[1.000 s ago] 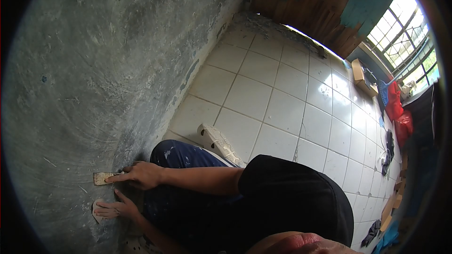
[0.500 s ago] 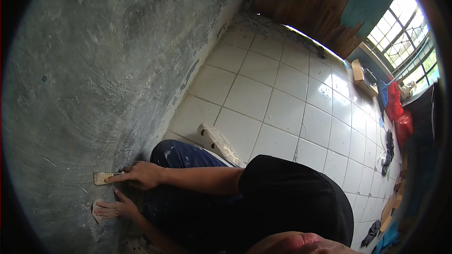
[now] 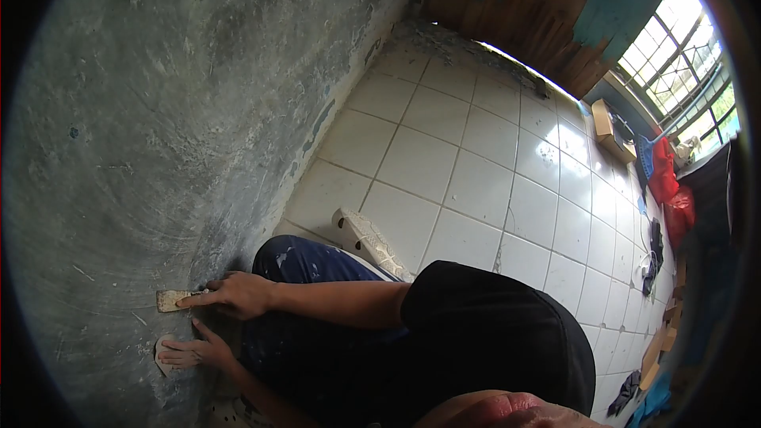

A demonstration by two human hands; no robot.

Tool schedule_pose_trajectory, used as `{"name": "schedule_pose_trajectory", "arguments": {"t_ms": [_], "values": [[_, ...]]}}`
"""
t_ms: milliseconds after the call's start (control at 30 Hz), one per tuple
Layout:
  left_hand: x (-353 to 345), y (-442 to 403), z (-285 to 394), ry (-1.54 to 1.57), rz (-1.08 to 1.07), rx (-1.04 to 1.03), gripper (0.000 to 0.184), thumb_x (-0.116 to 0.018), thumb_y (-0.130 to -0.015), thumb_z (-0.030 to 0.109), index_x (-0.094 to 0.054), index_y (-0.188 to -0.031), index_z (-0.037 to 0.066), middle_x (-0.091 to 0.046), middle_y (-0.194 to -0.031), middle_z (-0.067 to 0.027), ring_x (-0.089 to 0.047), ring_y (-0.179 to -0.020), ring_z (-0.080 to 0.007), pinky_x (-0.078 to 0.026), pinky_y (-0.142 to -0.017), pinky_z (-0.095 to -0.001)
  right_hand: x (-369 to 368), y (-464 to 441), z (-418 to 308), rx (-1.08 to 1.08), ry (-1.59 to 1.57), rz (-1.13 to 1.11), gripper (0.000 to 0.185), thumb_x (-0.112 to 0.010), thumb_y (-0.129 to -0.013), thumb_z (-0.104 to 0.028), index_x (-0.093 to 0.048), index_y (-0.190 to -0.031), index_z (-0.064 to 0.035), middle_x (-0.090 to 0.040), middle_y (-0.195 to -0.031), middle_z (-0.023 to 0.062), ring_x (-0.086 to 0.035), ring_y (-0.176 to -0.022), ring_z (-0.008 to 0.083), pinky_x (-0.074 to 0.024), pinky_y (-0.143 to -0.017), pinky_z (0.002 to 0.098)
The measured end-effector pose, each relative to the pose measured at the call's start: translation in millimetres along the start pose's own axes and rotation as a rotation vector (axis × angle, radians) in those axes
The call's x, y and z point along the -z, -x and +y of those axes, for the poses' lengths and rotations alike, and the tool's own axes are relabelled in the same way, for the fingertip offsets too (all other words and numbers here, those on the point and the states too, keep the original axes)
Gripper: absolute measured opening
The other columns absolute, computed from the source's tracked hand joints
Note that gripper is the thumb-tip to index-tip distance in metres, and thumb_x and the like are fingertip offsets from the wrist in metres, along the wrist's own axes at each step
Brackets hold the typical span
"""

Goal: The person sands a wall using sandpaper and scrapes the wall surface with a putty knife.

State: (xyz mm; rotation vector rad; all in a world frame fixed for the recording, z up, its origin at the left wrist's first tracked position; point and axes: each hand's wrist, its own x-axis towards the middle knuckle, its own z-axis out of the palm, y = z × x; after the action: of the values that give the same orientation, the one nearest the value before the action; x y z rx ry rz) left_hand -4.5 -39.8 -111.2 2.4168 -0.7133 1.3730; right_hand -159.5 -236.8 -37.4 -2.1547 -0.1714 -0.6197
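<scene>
My right hand is closed round a scraper, its index finger stretched along the flat blade. The blade lies against the grey wall at the lower left. Just below it, my left hand holds a pale flat piece against the same wall. The fingers lie over that piece and the thumb points up toward the scraper. How the piece is gripped underneath is hidden. Scratches and pale marks show on the wall around both hands.
My bent knee and a pale shoe are beside the wall, on the white tiled floor. Peeling boards stand at the top. A cardboard box, red bags and dark cloths lie along the right.
</scene>
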Motion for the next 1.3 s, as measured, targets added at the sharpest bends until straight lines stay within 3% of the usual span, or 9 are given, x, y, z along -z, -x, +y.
{"name": "schedule_pose_trajectory", "arguments": {"t_ms": [233, 300, 433, 533, 600, 1300], "values": [[-1.7, 1.1, -1.9, -0.011, -0.002, -0.013, 0.096, -0.060, -0.093, 0.056, -0.012, -0.157, 0.004, 0.000, -0.162, -0.0308, -0.003, -0.149, -0.0492, -0.009, -0.114, -0.0675, 3.7, 0.3, -3.4, -0.011, 0.004, -0.017, 0.089, -0.063, -0.081, -0.004, -0.029, -0.155, -0.0385, -0.063, -0.098, 0.0206, -0.067, -0.079, 0.0377, -0.0539, -0.073, 0.0454], [-3.8, 0.7, -1.8, 0.004, 0.036, 0.013, 0.098, -0.055, -0.091, 0.066, -0.019, -0.156, 0.003, -0.011, -0.160, -0.0308, -0.010, -0.148, -0.0500, -0.012, -0.113, -0.0683, 3.3, 0.5, -3.1, -0.019, -0.003, -0.026, 0.089, -0.063, -0.081, -0.004, -0.029, -0.155, -0.0386, -0.063, -0.098, 0.0205, -0.067, -0.079, 0.0377, -0.0539, -0.073, 0.0455], [-3.8, 0.8, -1.5, 0.002, 0.040, 0.009, 0.098, -0.055, -0.091, 0.066, -0.018, -0.156, 0.004, -0.011, -0.160, -0.0308, -0.010, -0.148, -0.0498, -0.012, -0.113, -0.0683, 1.2, 0.4, -1.7, -0.013, 0.005, -0.012, 0.088, -0.063, -0.081, -0.004, -0.030, -0.155, -0.0384, -0.063, -0.098, 0.0201, -0.067, -0.078, 0.0372, -0.0539, -0.073, 0.0454], [-3.0, 1.6, -0.8, 0.005, 0.027, 0.021, 0.098, -0.055, -0.091, 0.066, -0.017, -0.156, 0.004, -0.010, -0.160, -0.0308, -0.010, -0.148, -0.0497, -0.012, -0.113, -0.0681, 0.9, 0.3, -1.0, -0.018, 0.004, -0.015, 0.087, -0.063, -0.081, -0.004, -0.030, -0.155, -0.0379, -0.064, -0.097, 0.0198, -0.067, -0.078, 0.0369, -0.0537, -0.073, 0.0454], [-1.0, 1.9, -0.7, 0.011, -0.031, 0.032, 0.097, -0.059, -0.093, 0.058, -0.010, -0.157, 0.004, 0.001, -0.162, -0.0305, -0.002, -0.149, -0.0498, -0.009, -0.114, -0.0678, 0.8, 0.4, -0.8, -0.023, 0.000, -0.019, 0.087, -0.063, -0.081, -0.004, -0.030, -0.155, -0.0375, -0.064, -0.096, 0.0196, -0.067, -0.078, 0.0367, -0.0535, -0.073, 0.0453], [-1.6, 2.2, -3.0, -0.004, -0.021, 0.013, 0.097, -0.060, -0.092, 0.058, -0.011, -0.157, 0.004, 0.000, -0.162, -0.0296, -0.004, -0.149, -0.0495, -0.010, -0.113, -0.0681, 0.8, 0.3, -1.6, -0.015, 0.018, -0.008, 0.086, -0.063, -0.081, -0.003, -0.032, -0.155, -0.0360, -0.064, -0.096, 0.0195, -0.066, -0.077, 0.0366, -0.0532, -0.074, 0.0453]]}}
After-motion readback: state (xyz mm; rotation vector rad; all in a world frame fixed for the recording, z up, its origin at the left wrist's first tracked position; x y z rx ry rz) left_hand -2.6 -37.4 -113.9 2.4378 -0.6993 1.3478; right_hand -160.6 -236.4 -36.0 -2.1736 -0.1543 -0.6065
